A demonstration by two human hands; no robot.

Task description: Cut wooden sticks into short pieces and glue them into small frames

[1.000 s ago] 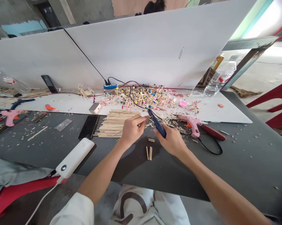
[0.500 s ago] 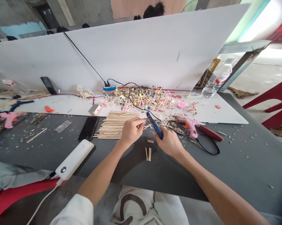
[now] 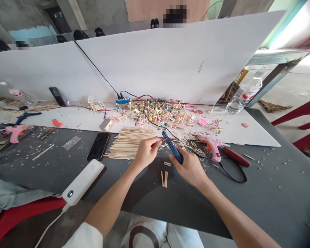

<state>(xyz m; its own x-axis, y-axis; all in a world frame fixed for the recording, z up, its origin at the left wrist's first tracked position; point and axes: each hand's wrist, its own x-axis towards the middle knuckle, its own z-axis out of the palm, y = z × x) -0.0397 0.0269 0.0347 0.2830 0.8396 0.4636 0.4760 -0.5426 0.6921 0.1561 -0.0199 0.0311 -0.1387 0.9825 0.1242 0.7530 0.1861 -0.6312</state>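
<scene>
Dark-blue hand cutters (image 3: pixel 172 147) angle away over a grey worktop (image 3: pixel 144 198), their handles wrapped in a right hand (image 3: pixel 191 164). The left hand (image 3: pixel 146 151) keeps its grip pinched closed just beside the tip, apparently on a thin stick (image 3: pixel 163 139) mostly hidden by the fingers. With fingertips so near the jaws, a slip could nip skin; a snapped end could fly into the heap of ball-tipped sticks (image 3: pixel 160 113) behind. Black cord (image 3: pixel 150 121) running close to the tip could snag, and the pink glue gun (image 3: pixel 215 150), if hot, could burn a straying right hand. No brand is readable: the water bottle's (image 3: pixel 245 94) red label and the white power bank's (image 3: pixel 83 182) round display are illegible.
</scene>
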